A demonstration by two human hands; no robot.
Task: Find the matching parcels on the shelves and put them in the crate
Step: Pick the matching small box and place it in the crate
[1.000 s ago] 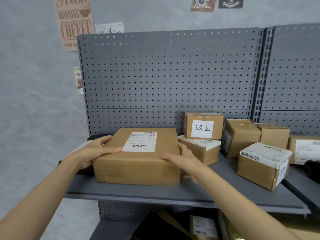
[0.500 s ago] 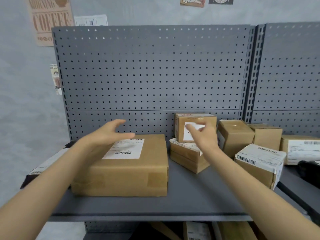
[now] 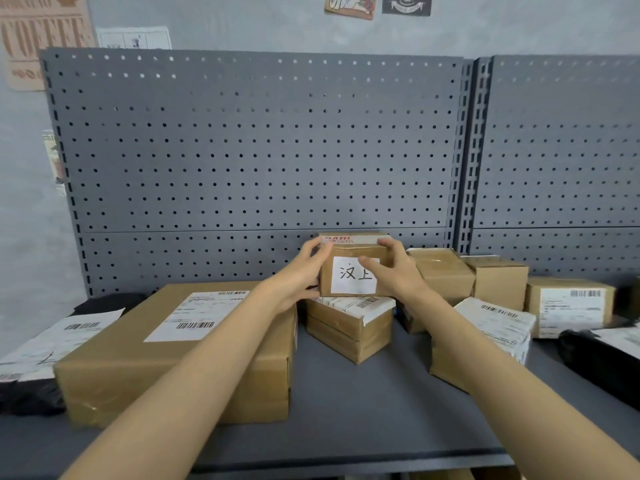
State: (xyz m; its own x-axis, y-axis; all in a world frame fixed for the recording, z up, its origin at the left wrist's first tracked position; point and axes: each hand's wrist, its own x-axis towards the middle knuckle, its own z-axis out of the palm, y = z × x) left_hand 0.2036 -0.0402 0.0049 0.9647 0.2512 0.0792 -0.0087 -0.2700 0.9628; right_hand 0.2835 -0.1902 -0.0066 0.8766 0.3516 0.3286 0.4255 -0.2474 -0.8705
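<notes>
Nearest, a broad flat cardboard parcel [image 3: 180, 355] with a white barcode label lies on the smooth grey shelf [image 3: 363, 420]. Beyond it, the left hand [image 3: 298, 275] and right hand [image 3: 394, 271] grip opposite ends of a small brown box [image 3: 353, 271] with a handwritten white label, resting on a taped parcel [image 3: 349, 327]. Behind stands the perforated metal backboard [image 3: 259, 150].

both arms stretched forward, left hand [image 3: 300, 271] and right hand [image 3: 391, 268] curled round opposite sides of labelled box [image 3: 353, 263], thumbs across front
</notes>
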